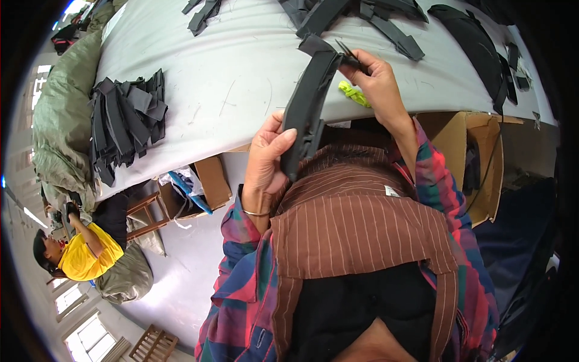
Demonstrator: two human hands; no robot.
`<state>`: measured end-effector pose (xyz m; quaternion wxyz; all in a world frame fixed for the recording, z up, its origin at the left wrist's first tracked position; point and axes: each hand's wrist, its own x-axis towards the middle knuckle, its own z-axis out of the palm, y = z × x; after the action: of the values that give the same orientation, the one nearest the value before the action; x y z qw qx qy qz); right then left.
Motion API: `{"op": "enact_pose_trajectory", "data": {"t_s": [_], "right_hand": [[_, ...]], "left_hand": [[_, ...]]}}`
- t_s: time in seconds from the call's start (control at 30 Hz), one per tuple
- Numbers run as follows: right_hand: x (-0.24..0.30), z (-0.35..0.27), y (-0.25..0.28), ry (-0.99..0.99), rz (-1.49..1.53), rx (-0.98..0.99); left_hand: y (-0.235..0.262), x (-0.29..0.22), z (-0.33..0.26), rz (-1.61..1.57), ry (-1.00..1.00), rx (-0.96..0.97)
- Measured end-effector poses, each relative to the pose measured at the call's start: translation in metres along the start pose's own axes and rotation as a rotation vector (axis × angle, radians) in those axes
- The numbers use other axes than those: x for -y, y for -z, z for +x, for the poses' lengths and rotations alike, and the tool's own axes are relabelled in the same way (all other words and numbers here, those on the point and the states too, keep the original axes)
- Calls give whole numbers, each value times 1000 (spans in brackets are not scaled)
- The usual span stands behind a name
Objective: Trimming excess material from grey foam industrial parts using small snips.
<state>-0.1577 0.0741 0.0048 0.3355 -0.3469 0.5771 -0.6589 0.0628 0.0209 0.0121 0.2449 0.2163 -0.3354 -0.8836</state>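
My left hand [269, 154] is closed around the lower part of a long dark grey fabric strip [310, 90], thumb on top. The strip is held up at a slant over the table's near edge, its upper end folded over. At that upper end my right hand [377, 81] is closed on a small pair of dark thread snips [345, 49], with two thin pointed blades sticking out past the fingers. The snips' handles are mostly hidden in the hand. A bright yellow-green scrap [353, 94] lies on the table just below my right hand.
A heap of dark strips [128, 117] lies on the white-covered table [199, 78] at left; more strips [386, 27] lie at the far side. Cardboard boxes [482, 163] stand beneath the near edge. At left are a green sack [66, 114] and a seated person in yellow [93, 253].
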Motion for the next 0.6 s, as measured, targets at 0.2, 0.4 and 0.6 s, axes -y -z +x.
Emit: {"op": "enact_pose_trajectory", "data": {"t_s": [0.2, 0.4, 0.6], "right_hand": [[-1, -7, 6, 64, -179, -22], [25, -30, 5, 81, -285, -15], [34, -40, -9, 272, -448, 81]], "left_hand": [[-20, 7, 3, 17, 65, 49], [-18, 0, 10, 77, -76, -91], [-11, -1, 9, 296, -62, -113]]}}
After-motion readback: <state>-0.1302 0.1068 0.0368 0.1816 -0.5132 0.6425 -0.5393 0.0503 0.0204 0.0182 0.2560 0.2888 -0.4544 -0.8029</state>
